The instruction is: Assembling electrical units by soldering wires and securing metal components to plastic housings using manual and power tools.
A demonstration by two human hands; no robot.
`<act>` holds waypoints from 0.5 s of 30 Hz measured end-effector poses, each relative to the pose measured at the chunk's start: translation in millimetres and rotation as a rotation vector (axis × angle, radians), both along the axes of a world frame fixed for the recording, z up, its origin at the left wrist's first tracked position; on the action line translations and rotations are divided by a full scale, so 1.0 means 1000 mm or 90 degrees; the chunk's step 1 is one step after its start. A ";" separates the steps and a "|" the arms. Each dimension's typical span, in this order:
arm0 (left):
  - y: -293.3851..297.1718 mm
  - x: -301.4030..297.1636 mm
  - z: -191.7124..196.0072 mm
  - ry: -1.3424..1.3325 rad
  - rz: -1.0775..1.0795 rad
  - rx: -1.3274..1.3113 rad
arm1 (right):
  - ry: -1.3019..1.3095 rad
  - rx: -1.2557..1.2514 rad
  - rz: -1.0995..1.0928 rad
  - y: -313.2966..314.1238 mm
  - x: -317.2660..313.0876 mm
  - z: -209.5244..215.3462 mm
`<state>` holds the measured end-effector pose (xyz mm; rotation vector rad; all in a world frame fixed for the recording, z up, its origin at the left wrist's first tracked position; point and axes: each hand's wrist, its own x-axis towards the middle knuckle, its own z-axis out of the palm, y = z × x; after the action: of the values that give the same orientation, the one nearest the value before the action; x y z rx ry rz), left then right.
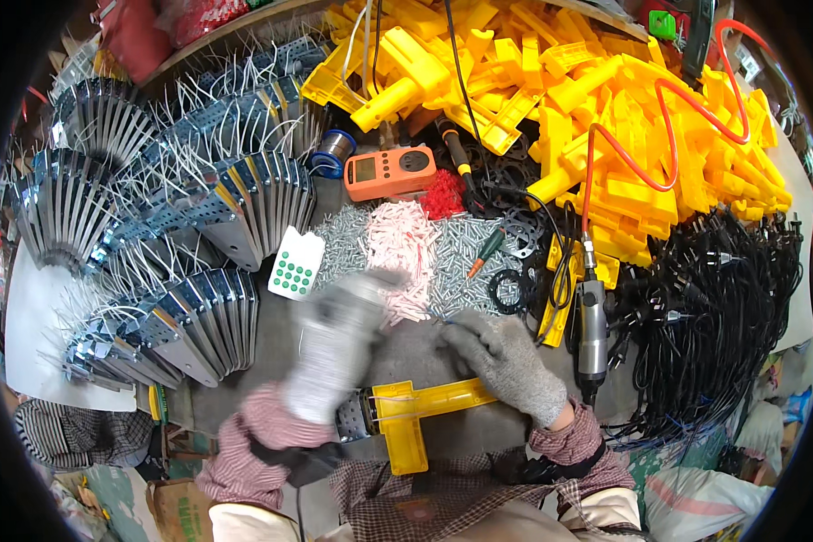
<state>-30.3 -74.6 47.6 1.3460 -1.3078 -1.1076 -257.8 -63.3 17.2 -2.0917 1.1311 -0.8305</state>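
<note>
My left hand (348,303), in a grey glove, is smeared by motion over the near edge of a heap of pink plastic pieces (399,248); its fingers are unclear. My right hand (501,357), also gloved, is at the near edge of the silver screws (461,271), fingers curled together; anything between the fingertips is hidden. Below the hands lies a yellow plastic housing (403,438) with a long handle that reaches toward my right wrist. A perforated metal plate (356,415) adjoins its left end, next to my left forearm.
Wired metal plates (185,321) stand in fanned rows at left. Yellow housings (637,154) are heaped at the back right, above bundled black cords (714,316). A power screwdriver (592,330) hangs on a red coiled hose (668,135). An orange meter (390,173) and solder spool (334,152) sit behind the screws.
</note>
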 end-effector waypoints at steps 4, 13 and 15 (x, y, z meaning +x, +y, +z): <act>0.034 0.135 0.032 -0.350 -0.479 0.270 | -0.105 0.226 -0.116 -0.001 -0.005 0.006; -0.102 -0.011 -0.008 -0.778 -0.359 -0.430 | -0.057 0.087 -0.080 0.005 0.003 -0.011; -0.107 -0.017 -0.009 -0.785 -0.363 -0.406 | -0.102 0.050 -0.034 0.004 0.002 -0.011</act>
<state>-46.9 -181.1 39.0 1.1375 -2.7498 0.0345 -256.3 -59.2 5.8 -1.9028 1.1186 -0.9453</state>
